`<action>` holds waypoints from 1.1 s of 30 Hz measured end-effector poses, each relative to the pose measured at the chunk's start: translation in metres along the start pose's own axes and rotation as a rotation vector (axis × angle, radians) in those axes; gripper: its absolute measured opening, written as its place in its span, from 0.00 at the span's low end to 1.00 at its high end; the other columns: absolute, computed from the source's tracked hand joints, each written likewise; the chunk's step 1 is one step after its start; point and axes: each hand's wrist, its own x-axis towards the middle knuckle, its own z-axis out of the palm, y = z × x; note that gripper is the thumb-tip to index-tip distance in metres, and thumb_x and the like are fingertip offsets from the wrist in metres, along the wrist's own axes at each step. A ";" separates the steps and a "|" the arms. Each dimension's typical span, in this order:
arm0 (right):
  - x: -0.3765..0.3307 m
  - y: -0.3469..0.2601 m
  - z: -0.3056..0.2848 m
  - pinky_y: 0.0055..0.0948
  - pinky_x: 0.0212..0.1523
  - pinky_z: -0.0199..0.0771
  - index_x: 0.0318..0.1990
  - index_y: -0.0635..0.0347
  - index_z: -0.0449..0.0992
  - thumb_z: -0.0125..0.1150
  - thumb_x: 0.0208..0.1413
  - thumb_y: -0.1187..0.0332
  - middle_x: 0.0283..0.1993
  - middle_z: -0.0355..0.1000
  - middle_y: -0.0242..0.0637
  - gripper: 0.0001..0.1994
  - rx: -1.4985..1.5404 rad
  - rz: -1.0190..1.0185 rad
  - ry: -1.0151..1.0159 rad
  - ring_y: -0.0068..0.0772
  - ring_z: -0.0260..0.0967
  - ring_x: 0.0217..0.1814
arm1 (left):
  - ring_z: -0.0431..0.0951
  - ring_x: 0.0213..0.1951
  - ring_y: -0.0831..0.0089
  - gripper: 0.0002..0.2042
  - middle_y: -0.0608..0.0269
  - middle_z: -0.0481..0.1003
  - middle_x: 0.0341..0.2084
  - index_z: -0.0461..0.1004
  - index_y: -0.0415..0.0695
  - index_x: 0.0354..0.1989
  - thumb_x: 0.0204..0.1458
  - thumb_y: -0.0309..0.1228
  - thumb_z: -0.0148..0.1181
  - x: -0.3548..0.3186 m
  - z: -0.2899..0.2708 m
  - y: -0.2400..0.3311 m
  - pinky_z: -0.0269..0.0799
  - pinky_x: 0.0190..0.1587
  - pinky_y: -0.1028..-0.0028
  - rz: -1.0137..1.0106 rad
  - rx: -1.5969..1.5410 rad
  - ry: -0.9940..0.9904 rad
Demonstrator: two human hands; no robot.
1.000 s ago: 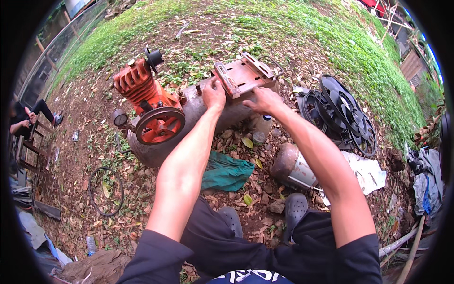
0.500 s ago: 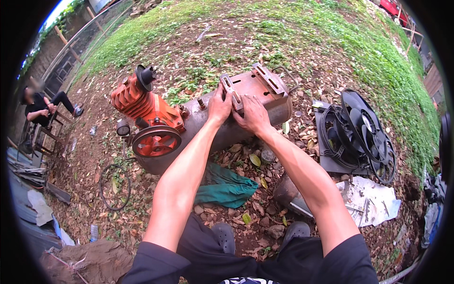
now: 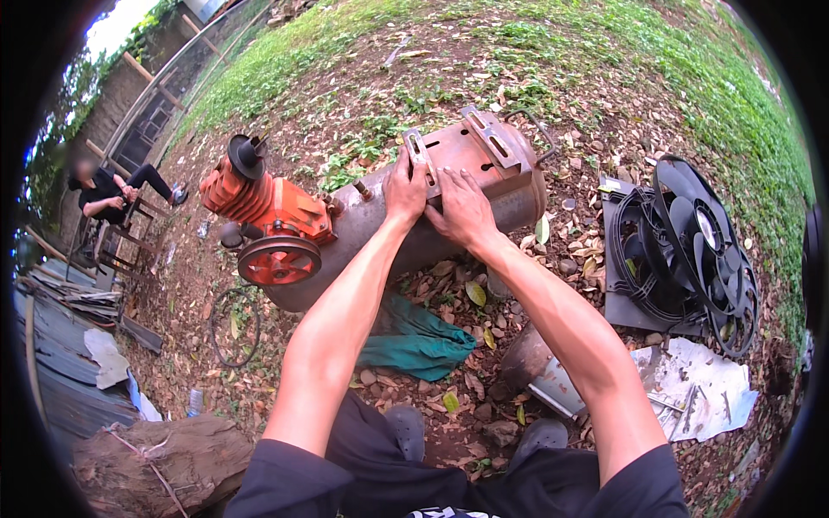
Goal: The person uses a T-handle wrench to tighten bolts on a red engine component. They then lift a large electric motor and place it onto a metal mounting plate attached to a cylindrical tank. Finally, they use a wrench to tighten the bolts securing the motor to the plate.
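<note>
Bracket [image 3: 420, 157], slotted and rust-stained, sits between left hand [image 3: 404, 197], its grip unclear, and right hand [image 3: 465, 214], fingers extended.

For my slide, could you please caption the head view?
Left hand and right hand at slotted bar atop metal tank.

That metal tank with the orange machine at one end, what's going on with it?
A person has both bare hands at the slotted bar on top of the metal tank. The left hand is at the bar; the right hand rests just beside it. A second slotted bar lies farther right, untouched. The orange machine sits at the tank's left end, and a black fan assembly lies off to the right.
</note>
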 end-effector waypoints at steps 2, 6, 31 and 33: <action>-0.003 0.004 -0.002 0.44 0.70 0.50 0.58 0.74 0.62 0.63 0.50 0.58 0.59 0.66 0.59 0.34 -0.012 0.011 -0.027 0.49 0.60 0.66 | 0.72 0.53 0.47 0.28 0.42 0.72 0.51 0.62 0.38 0.62 0.59 0.45 0.46 -0.002 0.002 0.004 0.63 0.57 0.59 0.017 -0.011 -0.031; -0.004 0.007 -0.007 0.43 0.71 0.49 0.60 0.74 0.59 0.63 0.50 0.57 0.61 0.63 0.58 0.36 -0.035 0.035 -0.117 0.49 0.57 0.68 | 0.73 0.51 0.47 0.26 0.42 0.74 0.49 0.64 0.40 0.60 0.59 0.44 0.45 0.001 0.007 0.003 0.64 0.55 0.58 0.010 -0.009 -0.062; -0.340 0.072 -0.288 0.42 0.55 0.70 0.52 0.64 0.75 0.50 0.59 0.41 0.48 0.75 0.56 0.31 -0.372 1.010 -1.002 0.55 0.72 0.52 | 0.75 0.50 0.57 0.21 0.51 0.76 0.46 0.72 0.39 0.52 0.54 0.40 0.60 -0.251 0.101 0.074 0.69 0.53 0.64 0.133 -0.387 -0.513; -0.358 0.067 -0.285 0.41 0.54 0.70 0.51 0.66 0.75 0.48 0.59 0.39 0.48 0.75 0.56 0.34 -0.315 1.167 -0.876 0.52 0.73 0.52 | 0.74 0.51 0.61 0.25 0.51 0.75 0.49 0.70 0.36 0.54 0.55 0.44 0.60 -0.258 0.110 0.053 0.68 0.54 0.66 -0.203 -0.497 -0.628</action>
